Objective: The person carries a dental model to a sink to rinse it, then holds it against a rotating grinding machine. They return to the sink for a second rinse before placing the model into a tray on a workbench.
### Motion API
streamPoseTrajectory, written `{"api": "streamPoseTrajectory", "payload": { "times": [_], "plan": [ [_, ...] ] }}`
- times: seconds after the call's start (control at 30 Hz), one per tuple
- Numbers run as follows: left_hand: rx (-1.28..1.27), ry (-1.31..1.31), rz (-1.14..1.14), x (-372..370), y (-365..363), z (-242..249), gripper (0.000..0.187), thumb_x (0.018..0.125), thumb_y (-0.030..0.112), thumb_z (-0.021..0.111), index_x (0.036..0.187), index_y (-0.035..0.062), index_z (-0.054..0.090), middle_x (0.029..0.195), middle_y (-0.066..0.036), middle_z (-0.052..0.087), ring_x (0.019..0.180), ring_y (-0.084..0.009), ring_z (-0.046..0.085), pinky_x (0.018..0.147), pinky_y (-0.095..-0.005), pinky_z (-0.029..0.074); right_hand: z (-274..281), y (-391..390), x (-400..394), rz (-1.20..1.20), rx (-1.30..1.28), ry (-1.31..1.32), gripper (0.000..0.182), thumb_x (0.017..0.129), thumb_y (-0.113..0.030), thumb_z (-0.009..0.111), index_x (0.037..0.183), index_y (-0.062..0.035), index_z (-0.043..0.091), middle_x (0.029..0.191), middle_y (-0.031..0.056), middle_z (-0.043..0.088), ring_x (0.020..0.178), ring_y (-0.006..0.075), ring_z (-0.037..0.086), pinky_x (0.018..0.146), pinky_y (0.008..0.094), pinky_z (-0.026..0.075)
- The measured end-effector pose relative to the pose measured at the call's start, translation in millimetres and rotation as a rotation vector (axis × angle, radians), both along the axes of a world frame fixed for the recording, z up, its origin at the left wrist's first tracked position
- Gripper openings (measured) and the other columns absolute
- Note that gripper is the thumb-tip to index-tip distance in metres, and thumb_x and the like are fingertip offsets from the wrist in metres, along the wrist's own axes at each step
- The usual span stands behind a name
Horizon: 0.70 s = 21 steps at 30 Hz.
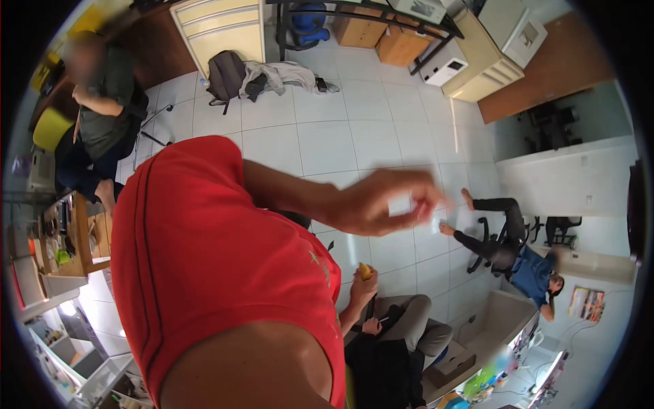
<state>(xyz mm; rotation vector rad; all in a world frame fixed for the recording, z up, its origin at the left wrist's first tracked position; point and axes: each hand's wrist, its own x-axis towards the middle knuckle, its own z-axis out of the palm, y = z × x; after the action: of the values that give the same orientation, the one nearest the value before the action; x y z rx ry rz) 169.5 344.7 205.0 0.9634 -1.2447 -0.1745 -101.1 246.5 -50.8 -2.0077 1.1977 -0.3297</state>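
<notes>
My left hand (385, 202) reaches out over the tiled floor, smeared by motion. A gap shows between its thumb and curled fingers, and I see nothing held there. Lower down, past the edge of my red shirt (225, 252), my right hand (363, 290) is closed around a small yellow thing (366, 271), whose kind I cannot make out. Its forearm is mostly hidden by the shirt. Close beside this hand sits a person in grey trousers (415, 327) and a dark top, with a hand (372, 326) near the lap.
A backpack (226, 76) and grey cloth (283, 78) lie on the floor by a cream drawer cabinet (221, 27). One person (102, 116) sits at upper left. Another person (531, 269) leans back in a chair at right. Desks and an open box (453, 365) line the lower right.
</notes>
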Motion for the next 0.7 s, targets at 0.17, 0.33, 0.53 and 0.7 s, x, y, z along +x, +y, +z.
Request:
{"api": "streamPoseTrajectory", "payload": {
  "times": [0.17,0.33,0.53,0.7],
  "plan": [
    [-1.343,-0.032,0.233,22,-37,93,0.033,0.093,0.016,0.062,0.126,0.0122,0.06,0.131,-0.008,0.055,0.131,-0.0199,0.043,0.113,-0.0494,0.035,3,-75,-1,-0.098,-0.005,-0.018,0.025,0.084,-0.01,0.07,0.107,-0.0013,0.062,0.081,0.0158,0.071,0.072,0.0258,0.071,0.066,0.0368,0.054],
    [-0.906,0.042,0.244,5,-124,84,0.033,0.093,0.015,0.062,0.126,0.0118,0.059,0.131,-0.008,0.055,0.131,-0.0206,0.043,0.113,-0.0502,0.034,-26,-134,-5,-0.237,-0.101,-0.031,0.025,0.085,-0.013,0.07,0.106,-0.0012,0.062,0.079,0.0154,0.07,0.071,0.0252,0.071,0.064,0.0362,0.054],
    [-0.818,0.081,0.15,27,-245,101,0.034,0.093,0.015,0.061,0.127,0.0114,0.058,0.131,-0.009,0.055,0.131,-0.0216,0.043,0.113,-0.051,0.033,-53,-218,-4,-0.435,-0.214,0.042,0.026,0.086,-0.015,0.071,0.106,-0.0003,0.062,0.075,0.012,0.069,0.065,0.0197,0.068,0.061,0.0336,0.053],
    [-0.788,0.116,0.087,27,-341,106,0.034,0.093,0.015,0.061,0.127,0.011,0.057,0.131,-0.009,0.055,0.131,-0.0224,0.043,0.114,-0.0518,0.033,10,-260,-2,-0.709,0.029,-0.048,0.024,0.086,-0.014,0.07,0.106,-0.0014,0.063,0.073,0.0105,0.068,0.064,0.0181,0.066,0.059,0.0319,0.053]
  ]
}}
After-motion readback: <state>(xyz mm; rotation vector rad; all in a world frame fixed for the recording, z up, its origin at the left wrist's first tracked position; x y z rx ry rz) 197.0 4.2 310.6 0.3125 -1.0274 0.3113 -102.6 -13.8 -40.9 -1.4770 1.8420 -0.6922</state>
